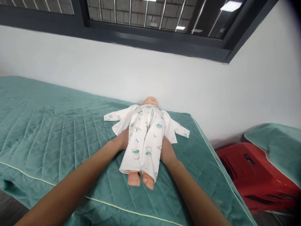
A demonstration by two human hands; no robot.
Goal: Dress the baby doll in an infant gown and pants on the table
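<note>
A baby doll [150,101] lies on its back on the green quilted bedspread [58,131], head toward the wall and bare feet toward me. White printed baby trousers [147,138] cover its legs and reach high over its front. A matching white baby top [118,116] spreads out on both sides, sleeves stretched wide. My left hand [123,138] is against the left side of the trousers, its fingers hidden by the cloth. On the opposite side, my right hand [166,150] touches the trousers, partly beneath the top's hem; its fingers are hidden too.
A white wall [94,69] rises behind the bed, with a dark-framed barred window [150,34] above. Right of the bed stands a red plastic stool [254,172], partly covered by green cloth [277,147]. The bed's piped edge [131,212] runs along the front.
</note>
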